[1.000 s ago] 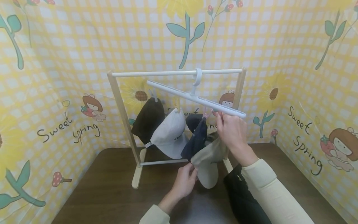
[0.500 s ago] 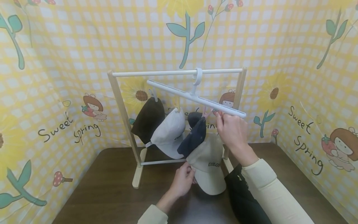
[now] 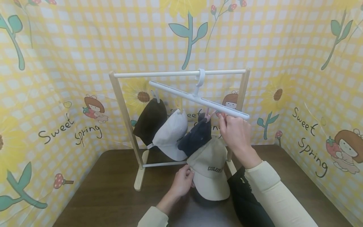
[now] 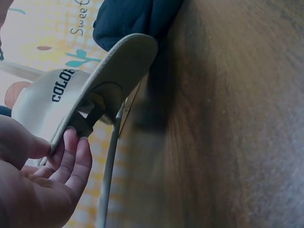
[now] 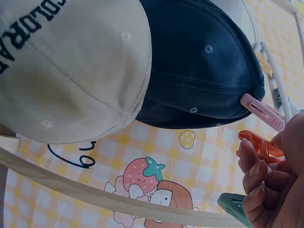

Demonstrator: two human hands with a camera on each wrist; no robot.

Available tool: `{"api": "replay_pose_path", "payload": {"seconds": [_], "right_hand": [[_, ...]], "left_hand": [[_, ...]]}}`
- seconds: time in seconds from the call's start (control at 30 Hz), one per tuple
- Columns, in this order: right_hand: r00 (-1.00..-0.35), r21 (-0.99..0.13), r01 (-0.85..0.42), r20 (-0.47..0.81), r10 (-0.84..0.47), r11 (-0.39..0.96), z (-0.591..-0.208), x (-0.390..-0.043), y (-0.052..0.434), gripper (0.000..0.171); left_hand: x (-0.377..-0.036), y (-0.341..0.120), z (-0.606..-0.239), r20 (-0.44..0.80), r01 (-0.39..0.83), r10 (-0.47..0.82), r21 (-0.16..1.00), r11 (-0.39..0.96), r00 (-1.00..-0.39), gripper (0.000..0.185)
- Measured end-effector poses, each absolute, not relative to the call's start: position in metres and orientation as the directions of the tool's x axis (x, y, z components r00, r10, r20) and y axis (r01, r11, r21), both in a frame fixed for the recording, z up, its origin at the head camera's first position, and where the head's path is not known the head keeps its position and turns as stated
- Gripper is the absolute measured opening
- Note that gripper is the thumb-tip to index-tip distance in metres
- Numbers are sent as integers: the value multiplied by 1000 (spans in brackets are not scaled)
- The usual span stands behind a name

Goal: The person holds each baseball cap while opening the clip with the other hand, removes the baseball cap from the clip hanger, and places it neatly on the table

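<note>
My left hand (image 3: 181, 180) pinches the brim edge of a beige baseball cap (image 3: 208, 156) with dark lettering, thumb on one side and fingers beneath. My right hand (image 3: 236, 132) is at the low right end of a tilted white hanger (image 3: 181, 94). In the right wrist view its fingers pinch an orange clip (image 5: 260, 146); a green clip (image 5: 233, 207) is beside them. A pink clip (image 5: 262, 111) bites the crown of a navy cap (image 5: 199, 61), which the beige cap partly covers. Further left hang a white cap (image 3: 171, 134) and a dark brown cap (image 3: 151, 123), each from a clip.
The hanger hooks over the white top rod (image 3: 158, 74) of a wooden-sided rack standing on a brown table (image 3: 113, 189). A black cloth item (image 3: 246, 198) lies at the right, partly under the right sleeve. Patterned yellow checked cloth (image 3: 71, 47) surrounds the table.
The beige cap has turned so its lettered front faces the head camera, and its brim sits lower. My left hand has shifted slightly left. The navy cap has swung. My right hand stays put.
</note>
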State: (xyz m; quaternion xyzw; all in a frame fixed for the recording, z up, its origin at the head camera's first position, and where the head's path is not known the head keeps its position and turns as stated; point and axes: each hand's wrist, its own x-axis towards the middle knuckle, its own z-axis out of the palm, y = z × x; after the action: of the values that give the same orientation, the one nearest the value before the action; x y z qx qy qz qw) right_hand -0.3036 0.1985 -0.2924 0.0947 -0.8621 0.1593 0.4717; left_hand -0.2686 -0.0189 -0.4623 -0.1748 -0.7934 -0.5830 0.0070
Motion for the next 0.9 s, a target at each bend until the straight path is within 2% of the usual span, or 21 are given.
{"api": "replay_pose_path", "payload": {"seconds": [0.27, 0.47, 0.73, 0.9], "right_hand": [[-560, -195, -314, 828, -15, 929, -293, -303, 199, 57], [-552, -193, -317, 833, -16, 929, -292, -303, 199, 57], [-546, -183, -314, 837, -20, 932, -292, -304, 201, 57], [-546, -180, -311, 838, -20, 933, -292, -305, 201, 56]], "left_hand": [[-268, -26, -466, 119, 195, 289, 948, 251, -950, 31], [-267, -30, -467, 48, 151, 312, 937, 315, -949, 22], [-267, -36, -469, -139, 18, 309, 890, 455, -941, 19], [-266, -38, -472, -137, 14, 277, 877, 480, -951, 15]]}}
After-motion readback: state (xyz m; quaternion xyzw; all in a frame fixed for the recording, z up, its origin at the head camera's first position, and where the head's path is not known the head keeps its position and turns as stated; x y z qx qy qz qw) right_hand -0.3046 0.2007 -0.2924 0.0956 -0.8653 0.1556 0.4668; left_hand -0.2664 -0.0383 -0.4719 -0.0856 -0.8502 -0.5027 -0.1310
